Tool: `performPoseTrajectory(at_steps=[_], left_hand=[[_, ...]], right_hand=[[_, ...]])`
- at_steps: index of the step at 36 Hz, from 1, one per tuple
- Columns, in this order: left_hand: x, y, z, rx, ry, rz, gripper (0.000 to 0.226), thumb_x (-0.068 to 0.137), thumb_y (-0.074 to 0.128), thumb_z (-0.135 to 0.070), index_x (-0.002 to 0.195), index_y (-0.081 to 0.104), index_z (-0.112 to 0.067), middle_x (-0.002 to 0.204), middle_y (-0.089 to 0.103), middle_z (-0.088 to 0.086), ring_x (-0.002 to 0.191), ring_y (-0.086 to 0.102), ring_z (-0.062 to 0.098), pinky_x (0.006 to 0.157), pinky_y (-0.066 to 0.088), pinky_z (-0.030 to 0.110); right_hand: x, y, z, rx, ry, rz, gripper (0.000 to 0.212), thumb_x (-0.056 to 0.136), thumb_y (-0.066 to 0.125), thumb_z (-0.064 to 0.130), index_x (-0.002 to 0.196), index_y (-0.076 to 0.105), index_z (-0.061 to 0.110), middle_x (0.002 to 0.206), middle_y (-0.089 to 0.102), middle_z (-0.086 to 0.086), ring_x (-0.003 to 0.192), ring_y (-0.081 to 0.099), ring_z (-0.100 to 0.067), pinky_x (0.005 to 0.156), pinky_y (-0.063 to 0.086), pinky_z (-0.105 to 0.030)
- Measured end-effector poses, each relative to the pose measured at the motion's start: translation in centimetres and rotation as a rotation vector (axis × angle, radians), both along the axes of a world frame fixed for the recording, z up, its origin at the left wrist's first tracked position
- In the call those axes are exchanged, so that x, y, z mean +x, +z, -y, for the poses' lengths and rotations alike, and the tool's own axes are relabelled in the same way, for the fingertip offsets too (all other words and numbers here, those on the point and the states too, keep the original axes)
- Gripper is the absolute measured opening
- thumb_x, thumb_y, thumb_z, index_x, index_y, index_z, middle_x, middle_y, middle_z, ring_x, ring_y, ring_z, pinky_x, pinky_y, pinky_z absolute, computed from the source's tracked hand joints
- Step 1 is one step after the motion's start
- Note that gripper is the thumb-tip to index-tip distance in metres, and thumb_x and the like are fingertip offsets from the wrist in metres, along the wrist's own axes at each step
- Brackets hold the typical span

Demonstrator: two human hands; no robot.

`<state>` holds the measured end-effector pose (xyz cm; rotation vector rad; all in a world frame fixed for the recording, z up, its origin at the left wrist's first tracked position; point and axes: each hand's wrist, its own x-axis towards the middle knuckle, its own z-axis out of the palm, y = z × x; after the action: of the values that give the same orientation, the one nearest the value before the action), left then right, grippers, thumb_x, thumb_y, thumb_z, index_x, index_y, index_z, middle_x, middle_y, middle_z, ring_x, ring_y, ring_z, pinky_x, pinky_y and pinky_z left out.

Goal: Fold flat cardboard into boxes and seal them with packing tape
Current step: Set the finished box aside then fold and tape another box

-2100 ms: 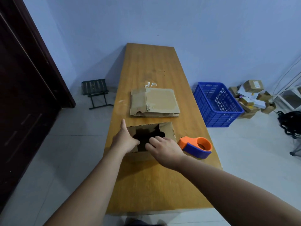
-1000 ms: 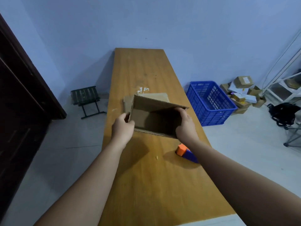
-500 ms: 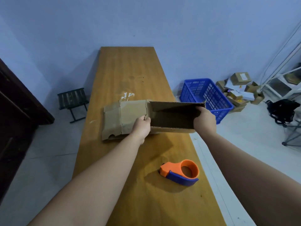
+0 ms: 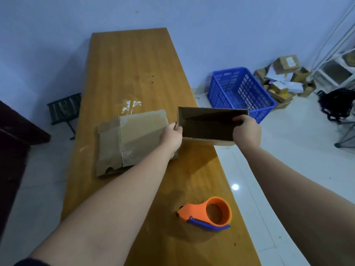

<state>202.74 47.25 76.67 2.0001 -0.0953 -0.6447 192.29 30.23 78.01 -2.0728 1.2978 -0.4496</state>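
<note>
Box, shifted: the open cardboard box (image 4: 207, 127) sits further right than half a second ago. Its left edge has cleared the flat stack and its right end now overhangs the table's right edge.
Box, position: it is held off the table (image 4: 130, 64), open mouth turned toward me, dark inside, level with the blue crate beyond.
Left hand: my left hand (image 4: 172, 138) pinches the box's left wall at the near corner, fingers curled tight on the cardboard edge.
Right hand: my right hand (image 4: 246, 132) grips the right end wall, fingers hooked over the rim into the inside (the fingertips are lost in the shadow there).
Flat cardboard: a stack of flattened cardboard (image 4: 134, 139) lies on the table left of the box, partly under my left wrist.
Tape dispenser: the orange and blue tape dispenser (image 4: 207, 214) lies on the near right of the table, well apart from both hands.
Tape scrap: a crumpled bit of clear tape (image 4: 131, 105) lies just beyond the stack.
Floor, right: a blue crate (image 4: 240, 89), with a pile of small boxes (image 4: 284, 77) beyond it.
Floor, left: a dark stool (image 4: 64, 107) stands beside the table.
</note>
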Motion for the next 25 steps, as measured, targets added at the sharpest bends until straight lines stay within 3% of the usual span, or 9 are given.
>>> performPoseTrajectory(at_steps=[2, 4, 6, 8, 13, 17, 20, 23, 25], left_hand=[[0.3, -0.6, -0.3, 0.086, 0.044, 0.044, 0.04, 0.102, 0.038, -0.03, 0.139, 0.044, -0.015, 0.136, 0.052, 0.008, 0.12, 0.05, 0.028, 0.093, 0.044, 0.036], [0.9, -1.2, -0.8, 0.147, 0.074, 0.107, 0.036, 0.102, 0.036, -0.031, 0.123, 0.055, -0.008, 0.113, 0.061, 0.01, 0.104, 0.056, 0.027, 0.074, 0.043, 0.03], [1.3, -1.6, -1.3, 0.197, 0.085, 0.169, 0.033, 0.102, 0.035, -0.03, 0.107, 0.057, -0.006, 0.088, 0.056, 0.004, 0.092, 0.057, 0.026, 0.063, 0.037, 0.028], [1.7, -1.6, -1.8, 0.252, 0.095, 0.223, 0.033, 0.103, 0.033, -0.03, 0.107, 0.058, -0.008, 0.08, 0.049, -0.001, 0.087, 0.056, 0.024, 0.062, 0.035, 0.027], [2.7, -1.3, -3.4, 0.383, 0.155, 0.272, 0.035, 0.103, 0.03, -0.029, 0.115, 0.057, -0.01, 0.086, 0.05, 0.0, 0.078, 0.048, 0.016, 0.066, 0.037, 0.03], [3.7, -1.1, -4.4, 0.436, 0.185, 0.252, 0.033, 0.103, 0.029, -0.031, 0.112, 0.055, -0.013, 0.077, 0.046, -0.003, 0.076, 0.049, 0.017, 0.068, 0.04, 0.034], [4.3, -1.1, -4.7, 0.354, 0.232, 0.22, 0.037, 0.103, 0.028, -0.033, 0.115, 0.055, -0.011, 0.09, 0.054, 0.003, 0.077, 0.049, 0.017, 0.069, 0.041, 0.033], [4.7, -1.3, -4.8, 0.217, 0.229, 0.16, 0.047, 0.102, 0.028, -0.041, 0.13, 0.05, -0.009, 0.105, 0.056, 0.006, 0.086, 0.052, 0.017, 0.072, 0.04, 0.03], [4.8, -1.3, -4.8, 0.172, 0.171, 0.144, 0.051, 0.101, 0.03, -0.046, 0.135, 0.046, -0.012, 0.105, 0.055, 0.002, 0.077, 0.049, 0.008, 0.065, 0.038, 0.024]], right_hand=[[0.5, -0.3, 0.2, 0.039, 0.056, -0.026, 0.056, 0.081, 0.037, -0.007, 0.118, 0.064, 0.025, 0.124, 0.057, -0.005, 0.103, 0.055, -0.022, 0.08, 0.05, -0.033], [1.3, -0.6, 0.4, 0.076, 0.108, -0.041, 0.055, 0.082, 0.038, -0.007, 0.117, 0.063, 0.027, 0.123, 0.054, -0.004, 0.095, 0.055, -0.017, 0.075, 0.052, -0.031], [2.1, -0.6, 0.5, 0.107, 0.153, -0.049, 0.053, 0.081, 0.039, -0.004, 0.116, 0.064, 0.027, 0.114, 0.053, -0.002, 0.079, 0.053, -0.01, 0.062, 0.047, -0.024], [3.0, -0.7, 0.4, 0.148, 0.193, -0.069, 0.052, 0.08, 0.039, -0.002, 0.116, 0.064, 0.028, 0.107, 0.052, -0.001, 0.074, 0.05, -0.007, 0.056, 0.042, -0.022], [5.3, -1.0, -0.9, 0.191, 0.285, -0.095, 0.058, 0.081, 0.036, -0.003, 0.125, 0.06, 0.026, 0.117, 0.051, -0.002, 0.085, 0.05, -0.015, 0.053, 0.035, -0.018], [6.5, -1.4, -2.0, 0.258, 0.275, 0.011, 0.052, 0.084, 0.038, 0.001, 0.122, 0.062, 0.026, 0.127, 0.055, -0.004, 0.101, 0.056, -0.021, 0.069, 0.048, -0.025], [6.9, -1.7, -3.0, 0.286, 0.236, 0.098, 0.045, 0.086, 0.04, 0.006, 0.118, 0.064, 0.025, 0.125, 0.057, -0.002, 0.106, 0.057, -0.022, 0.072, 0.047, -0.027], [7.2, -1.9, -3.3, 0.339, 0.125, 0.229, 0.043, 0.089, 0.04, 0.007, 0.12, 0.063, 0.024, 0.12, 0.055, 0.005, 0.11, 0.052, -0.015, 0.085, 0.046, -0.028], [7.4, -1.8, -3.1, 0.351, 0.078, 0.308, 0.038, 0.089, 0.041, 0.008, 0.112, 0.064, 0.027, 0.11, 0.053, 0.01, 0.101, 0.051, -0.01, 0.077, 0.041, -0.021]])
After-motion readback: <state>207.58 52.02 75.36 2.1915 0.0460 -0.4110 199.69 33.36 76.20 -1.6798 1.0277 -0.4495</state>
